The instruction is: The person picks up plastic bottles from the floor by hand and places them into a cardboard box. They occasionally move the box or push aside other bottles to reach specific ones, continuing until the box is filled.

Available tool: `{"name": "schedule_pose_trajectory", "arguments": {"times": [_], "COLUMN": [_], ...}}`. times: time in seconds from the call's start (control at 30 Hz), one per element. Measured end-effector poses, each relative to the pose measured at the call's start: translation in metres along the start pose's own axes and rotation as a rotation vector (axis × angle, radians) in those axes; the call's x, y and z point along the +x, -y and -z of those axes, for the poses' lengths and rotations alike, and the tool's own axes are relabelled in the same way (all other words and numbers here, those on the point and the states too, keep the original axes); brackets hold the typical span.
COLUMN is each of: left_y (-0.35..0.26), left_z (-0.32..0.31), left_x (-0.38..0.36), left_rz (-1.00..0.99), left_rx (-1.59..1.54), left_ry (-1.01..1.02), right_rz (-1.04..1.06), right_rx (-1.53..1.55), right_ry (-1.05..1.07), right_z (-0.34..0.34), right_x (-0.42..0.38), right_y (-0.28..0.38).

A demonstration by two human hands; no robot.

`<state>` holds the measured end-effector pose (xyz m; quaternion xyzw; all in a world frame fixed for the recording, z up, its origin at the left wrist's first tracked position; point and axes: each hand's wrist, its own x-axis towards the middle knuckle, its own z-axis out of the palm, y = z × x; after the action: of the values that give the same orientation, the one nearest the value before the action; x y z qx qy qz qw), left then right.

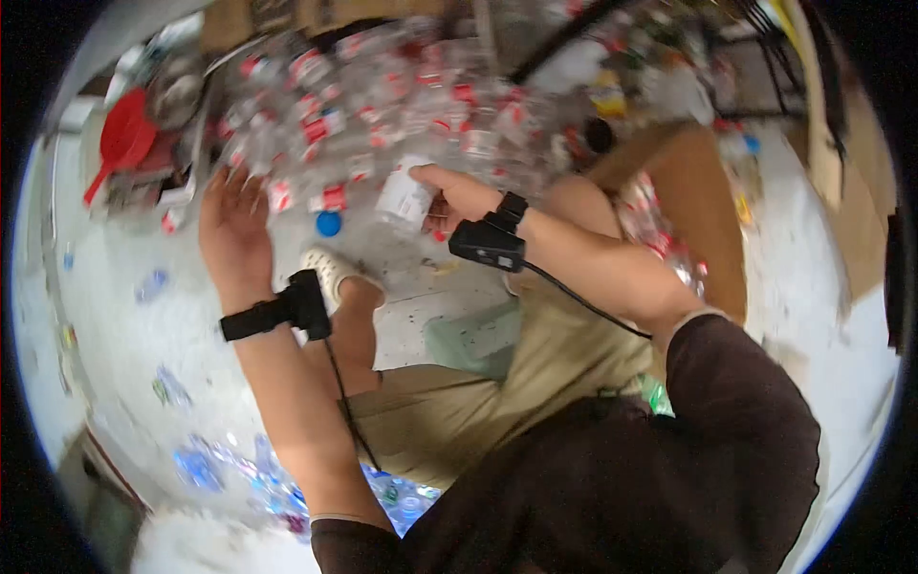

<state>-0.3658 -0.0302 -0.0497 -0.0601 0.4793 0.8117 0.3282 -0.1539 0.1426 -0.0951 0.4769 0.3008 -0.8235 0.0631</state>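
My right hand (pixel 462 199) is closed around a white-labelled bottle (pixel 402 198), thumb along its upper side. The bottle is tilted and a bit blurred, in front of a heap of clear plastic bottles (pixel 382 105) with red labels. To the left, my left hand (pixel 235 225) is raised with its fingers apart and holding nothing, its blurred fingertips overlapping the heap's near edge. A blue cap (pixel 328 224) lies on the floor between my hands, with a red-labelled bottle (pixel 330 198) just behind it.
A red dustpan-like scoop (pixel 126 134) lies at the upper left, near a metal pan (pixel 175 91). A brown sack (pixel 712 210) with red-labelled bottles stands at my right. Blue-tinted bottles (pixel 199 469) lie at the lower left. My foot wears a cream clog (pixel 330 273).
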Motion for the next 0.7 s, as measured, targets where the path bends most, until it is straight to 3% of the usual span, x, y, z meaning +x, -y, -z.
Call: {"name": "schedule_pose_trajectory", "arguments": {"times": [0.1, 0.2, 0.23, 0.33, 0.37, 0.43, 0.47, 0.5, 0.53, 0.6, 0.7], "left_y": [0.008, 0.019, 0.021, 0.015, 0.014, 0.017, 0.018, 0.02, 0.023, 0.029, 0.034], "left_z": [-0.001, -0.008, -0.011, -0.013, -0.014, -0.007, 0.002, 0.01, 0.014, 0.021, 0.019], "left_x": [-0.003, -0.019, -0.028, -0.04, -0.046, -0.056, -0.058, -0.059, -0.057, -0.055, -0.058], "left_rz": [0.006, -0.023, -0.041, -0.077, -0.092, -0.108, -0.096, -0.086, -0.091, -0.042, -0.048], "left_rx": [0.043, 0.142, 0.18, 0.238, 0.244, 0.255, 0.229, 0.204, 0.209, 0.259, 0.274], "left_ry": [0.055, 0.072, 0.098, 0.184, 0.142, 0.11, 0.111, 0.109, 0.113, 0.041, 0.039], "right_rz": [0.258, 0.504, 0.596, 0.733, 0.748, 0.619, 0.737, 0.741, 0.326, 0.004, 0.026], "right_rx": [0.152, 0.186, 0.217, 0.108, 0.125, -0.397, -0.634, -0.841, -0.956, -1.193, -1.413], "right_ry": [0.208, 0.201, 0.16, -0.27, -0.282, -0.638, -0.789, -0.806, -0.883, -0.906, -1.042], "right_z": [0.04, 0.111, 0.127, 0.18, 0.211, 0.301, 0.347, 0.378, 0.372, 0.349, 0.366], "right_x": [-0.099, -0.187, -0.216, -0.262, -0.265, -0.239, -0.218, -0.204, -0.209, -0.212, -0.182], "right_y": [0.023, 0.029, 0.025, 0.013, 0.008, -0.015, -0.033, -0.045, -0.041, -0.034, -0.044]}}
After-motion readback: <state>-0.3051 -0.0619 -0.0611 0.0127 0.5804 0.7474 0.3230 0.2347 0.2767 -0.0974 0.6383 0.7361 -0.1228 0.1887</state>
